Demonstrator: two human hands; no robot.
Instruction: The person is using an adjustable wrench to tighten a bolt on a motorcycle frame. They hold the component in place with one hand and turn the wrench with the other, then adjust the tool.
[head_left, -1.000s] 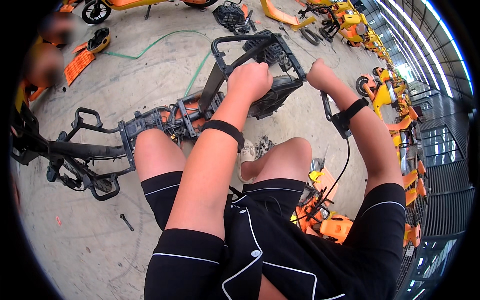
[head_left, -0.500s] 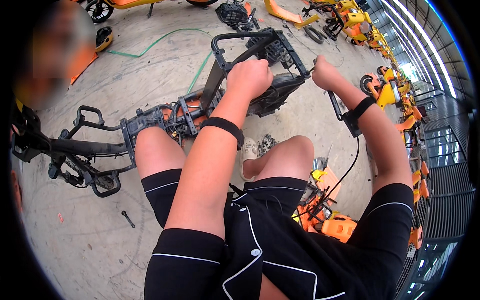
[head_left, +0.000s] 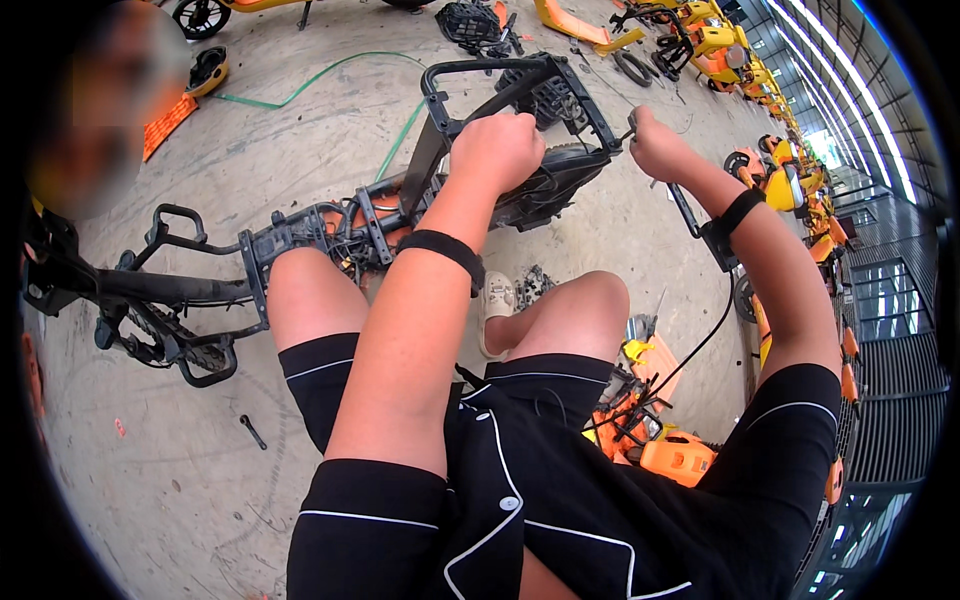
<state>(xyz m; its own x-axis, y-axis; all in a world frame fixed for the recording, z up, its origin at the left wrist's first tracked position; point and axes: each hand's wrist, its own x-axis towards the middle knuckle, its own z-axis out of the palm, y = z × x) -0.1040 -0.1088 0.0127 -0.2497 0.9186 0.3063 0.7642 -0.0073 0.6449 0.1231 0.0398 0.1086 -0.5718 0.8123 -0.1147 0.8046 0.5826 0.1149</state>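
A stripped black scooter frame [head_left: 180, 290] lies across in front of my knees, its raised rail loop and rear wheel toward the far right. My left hand [head_left: 495, 152] is closed at the near bar of that loop, back of the hand up, fingers mostly hidden. Just past the loop's right corner, my right hand [head_left: 660, 147] is closed on a thin dark tool [head_left: 629, 137], whose end reaches toward the frame corner. The tool's exact kind is too small to tell. Loose wiring [head_left: 350, 235] and orange parts show in the middle of the frame.
A wrench [head_left: 253, 432] lies on the floor at left. Orange scooter panels [head_left: 678, 458] and cables are piled by my right side. A green strap [head_left: 300, 92] crosses the floor beyond the frame. Yellow scooters [head_left: 710, 45] line the right. A person [head_left: 110, 110] is at far left.
My right hand has shifted slightly right, away from the frame corner, and the forearm has swung outward. My left hand stays at the frame with barely any movement.
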